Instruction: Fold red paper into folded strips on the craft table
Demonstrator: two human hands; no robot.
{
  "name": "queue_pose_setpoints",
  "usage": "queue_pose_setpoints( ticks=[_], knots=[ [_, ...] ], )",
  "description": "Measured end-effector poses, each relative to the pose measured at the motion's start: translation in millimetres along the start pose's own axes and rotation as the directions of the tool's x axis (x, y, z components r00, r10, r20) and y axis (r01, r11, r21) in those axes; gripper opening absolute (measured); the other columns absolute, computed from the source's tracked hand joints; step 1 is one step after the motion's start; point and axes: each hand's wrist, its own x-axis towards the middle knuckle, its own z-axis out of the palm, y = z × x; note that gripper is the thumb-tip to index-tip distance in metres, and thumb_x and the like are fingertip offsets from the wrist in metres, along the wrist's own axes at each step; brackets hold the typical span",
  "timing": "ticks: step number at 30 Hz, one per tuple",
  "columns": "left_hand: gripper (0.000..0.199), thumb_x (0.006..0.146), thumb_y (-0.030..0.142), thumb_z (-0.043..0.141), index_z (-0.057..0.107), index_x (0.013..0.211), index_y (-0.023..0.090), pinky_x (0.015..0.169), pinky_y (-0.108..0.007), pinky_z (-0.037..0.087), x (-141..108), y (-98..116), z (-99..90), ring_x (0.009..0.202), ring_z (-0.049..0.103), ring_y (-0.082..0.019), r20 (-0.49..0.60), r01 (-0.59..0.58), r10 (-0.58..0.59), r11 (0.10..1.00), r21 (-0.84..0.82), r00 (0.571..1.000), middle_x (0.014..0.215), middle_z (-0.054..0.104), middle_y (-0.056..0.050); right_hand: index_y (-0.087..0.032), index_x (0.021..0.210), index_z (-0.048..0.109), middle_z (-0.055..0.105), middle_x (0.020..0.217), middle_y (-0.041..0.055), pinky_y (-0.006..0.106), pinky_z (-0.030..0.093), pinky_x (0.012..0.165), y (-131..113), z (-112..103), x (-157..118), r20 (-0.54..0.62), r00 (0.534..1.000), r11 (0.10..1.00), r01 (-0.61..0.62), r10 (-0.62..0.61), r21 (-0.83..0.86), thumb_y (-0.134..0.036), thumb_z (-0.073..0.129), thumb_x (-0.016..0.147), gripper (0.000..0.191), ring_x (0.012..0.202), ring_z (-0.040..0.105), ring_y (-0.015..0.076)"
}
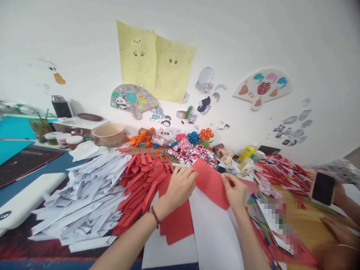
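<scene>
A red paper sheet [211, 183] is held up, tilted, between my two hands. My left hand [181, 183], with a dark red bracelet at the wrist, is closed on its left edge. My right hand [234, 190] pinches its right side between thumb and fingers. Beneath them lie more red sheets [180, 225] on white paper [218, 232]. Left of my left hand is a heap of folded red strips [143, 180], and beside it a larger heap of folded white strips [87, 202].
Paper flowers [194, 153] stand by the wall behind my hands. A white power bank [30, 200] and a tan bowl [108, 134] are at the left. At the right, another person's hand holds a phone [323, 188] near a tablet [274, 225] and red strips [287, 174].
</scene>
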Motion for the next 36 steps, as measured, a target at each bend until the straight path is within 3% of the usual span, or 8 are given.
queue_pose_setpoints(
  ticks=[2, 5, 10, 16, 21, 26, 31, 36],
  knots=[
    [0.023, 0.088, 0.011, 0.041, 0.056, 0.104, 0.02, 0.086, -0.036, 0.035, 0.9, 2.6, -3.2, 0.098, 0.05, -0.021, 0.044, -0.004, 0.002, 0.999, 0.043, 0.999, 0.108, 0.059, -0.005, -0.017, 0.083, 0.069, 0.071, 0.083, 0.0093, 0.034, 0.045, 0.075, -1.7, 2.1, 0.3, 0.157, 0.982, 0.977, -0.134, 0.108, 0.166, -0.046, 0.059, 0.081, 0.031, 0.078, 0.061, 0.0241],
    [0.025, 0.089, 0.013, 0.04, 0.055, 0.108, 0.02, 0.087, -0.036, 0.035, 2.6, 5.2, -5.2, 0.101, 0.05, -0.021, 0.093, 0.002, -0.007, 0.999, 0.053, 0.996, 0.11, 0.058, -0.007, -0.017, 0.08, 0.068, 0.07, 0.081, 0.0067, 0.031, 0.045, 0.068, -6.2, 4.1, 0.2, 0.385, 0.906, 0.881, -0.32, 0.177, 0.347, -0.05, 0.064, 0.076, 0.033, 0.074, 0.061, 0.0226],
    [0.023, 0.092, 0.019, 0.04, 0.056, 0.108, 0.02, 0.092, -0.037, 0.033, 2.2, 3.8, 1.0, 0.106, 0.049, -0.022, 0.108, 0.026, -0.027, 1.0, 0.01, 0.994, 0.111, 0.059, -0.007, -0.016, 0.077, 0.066, 0.066, 0.075, 0.0038, 0.026, 0.04, 0.06, -17.7, 3.6, -2.2, 0.644, 0.748, 0.755, -0.513, 0.16, 0.409, -0.051, 0.068, 0.073, 0.035, 0.066, 0.056, 0.0176],
    [0.025, 0.092, 0.026, 0.041, 0.06, 0.08, 0.017, 0.083, -0.037, 0.032, -4.3, -11.5, 16.2, 0.078, 0.057, -0.019, 0.263, 0.134, -0.119, 0.99, -0.041, 0.957, 0.081, 0.067, -0.006, -0.015, 0.077, 0.067, 0.067, 0.076, 0.0041, 0.025, 0.04, 0.06, -16.3, 1.9, 0.0, 0.706, 0.688, 0.784, -0.526, 0.167, 0.328, -0.052, 0.066, 0.074, 0.037, 0.067, 0.057, 0.0171],
    [0.02, 0.089, 0.018, 0.044, 0.062, 0.081, 0.017, 0.078, -0.035, 0.03, -7.4, -20.3, 23.1, 0.072, 0.059, -0.018, 0.357, 0.108, -0.075, 0.991, -0.074, 0.931, 0.078, 0.069, -0.006, -0.014, 0.078, 0.069, 0.069, 0.078, 0.0054, 0.026, 0.042, 0.059, -13.8, -0.6, -0.8, 0.818, 0.566, 0.848, -0.479, 0.102, 0.226, -0.054, 0.061, 0.078, 0.041, 0.068, 0.059, 0.0185],
    [0.02, 0.083, 0.009, 0.044, 0.062, 0.081, 0.016, 0.08, -0.037, 0.029, -7.1, -16.0, 20.6, 0.075, 0.059, -0.02, 0.352, 0.015, -0.01, 1.0, -0.013, 0.936, 0.077, 0.067, -0.008, -0.016, 0.08, 0.072, 0.071, 0.083, 0.006, 0.028, 0.045, 0.068, -19.1, 4.7, -3.4, 0.787, 0.617, 0.929, -0.294, 0.003, 0.227, -0.047, 0.06, 0.081, 0.034, 0.076, 0.061, 0.0207],
    [0.021, 0.078, 0.004, 0.047, 0.062, 0.085, 0.017, 0.082, -0.037, 0.029, -6.5, -8.5, 14.0, 0.078, 0.059, -0.02, 0.365, -0.048, 0.054, 0.999, -0.025, 0.93, 0.081, 0.068, -0.008, -0.017, 0.081, 0.072, 0.071, 0.08, 0.0056, 0.029, 0.046, 0.066, -31.6, 14.3, -10.2, 0.802, 0.595, 0.935, -0.26, -0.042, 0.241, -0.046, 0.057, 0.082, 0.033, 0.075, 0.061, 0.0221],
    [0.017, 0.084, 0.012, 0.048, 0.064, 0.085, 0.018, 0.076, -0.034, 0.03, -8.1, -8.1, 16.3, 0.074, 0.06, -0.019, 0.373, -0.014, 0.029, 0.999, -0.043, 0.927, 0.078, 0.069, -0.006, -0.017, 0.075, 0.067, 0.067, 0.074, 0.0034, 0.028, 0.043, 0.064, -37.3, 21.5, -17.6, 0.803, 0.588, 0.924, -0.247, -0.097, 0.293, -0.039, 0.053, 0.084, 0.029, 0.07, 0.057, 0.0195]
  ],
)
